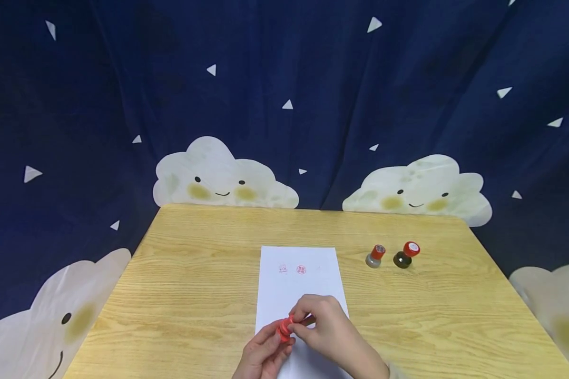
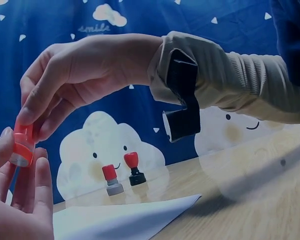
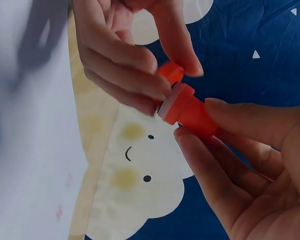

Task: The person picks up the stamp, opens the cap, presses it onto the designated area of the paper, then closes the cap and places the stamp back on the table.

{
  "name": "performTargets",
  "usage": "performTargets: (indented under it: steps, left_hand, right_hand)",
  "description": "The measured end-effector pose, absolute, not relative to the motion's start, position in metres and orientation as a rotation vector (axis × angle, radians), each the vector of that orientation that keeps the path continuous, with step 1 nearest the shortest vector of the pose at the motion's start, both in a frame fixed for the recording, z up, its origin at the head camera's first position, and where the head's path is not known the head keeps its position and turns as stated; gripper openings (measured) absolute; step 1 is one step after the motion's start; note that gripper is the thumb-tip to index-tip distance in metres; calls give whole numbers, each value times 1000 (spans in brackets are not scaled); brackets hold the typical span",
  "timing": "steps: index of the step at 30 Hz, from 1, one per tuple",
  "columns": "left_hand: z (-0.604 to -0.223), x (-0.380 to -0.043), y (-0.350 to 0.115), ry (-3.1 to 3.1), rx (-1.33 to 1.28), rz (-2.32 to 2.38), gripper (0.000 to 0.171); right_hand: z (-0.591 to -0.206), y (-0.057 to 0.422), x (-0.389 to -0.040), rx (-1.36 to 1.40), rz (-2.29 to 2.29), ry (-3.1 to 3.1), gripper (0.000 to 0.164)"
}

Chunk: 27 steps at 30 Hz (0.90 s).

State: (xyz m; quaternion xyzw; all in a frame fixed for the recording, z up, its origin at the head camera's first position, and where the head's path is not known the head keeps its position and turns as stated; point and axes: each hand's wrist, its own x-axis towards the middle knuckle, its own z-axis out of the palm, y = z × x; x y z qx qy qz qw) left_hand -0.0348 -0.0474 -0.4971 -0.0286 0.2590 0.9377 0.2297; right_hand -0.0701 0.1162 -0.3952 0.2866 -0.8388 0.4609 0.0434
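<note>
In the head view, both hands meet over the lower part of a white sheet of paper (image 1: 294, 289). My right hand (image 1: 326, 323) pinches the handle of a red stamp (image 3: 194, 112) between thumb and fingers. My left hand (image 1: 261, 353) pinches an orange-red cap (image 3: 172, 73) at the stamp's face end. In the right wrist view the cap sits tilted against the stamp's pale rim, with a dark gap between them. The stamp's face is hidden. Two small red prints, a figure (image 1: 283, 268) and a round mark (image 1: 301, 269), show on the paper's far half.
Right of the paper, a grey stamp with a red handle (image 1: 375, 256) stands beside a black stamp with a red knob (image 1: 406, 255). All this is on a light wooden table (image 1: 194, 273). Behind hangs a dark blue curtain (image 1: 246, 105) with clouds.
</note>
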Motion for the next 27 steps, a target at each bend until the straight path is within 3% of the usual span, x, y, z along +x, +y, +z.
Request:
performTargets:
  steps: [12,20,27]
  left_hand:
    - [-494,-35,-46,706,-226,2606,22]
    - [-502,-34,-47,620,48,2634,29]
    - [-503,-33,-46,583,125,2683,30]
  right_hand:
    - [-401,113,-66,911,1496,-2581,29]
    - [-398,116,-66,936,1564,-2587,29]
    - [-395,118,-64,953,1595,-2585,22]
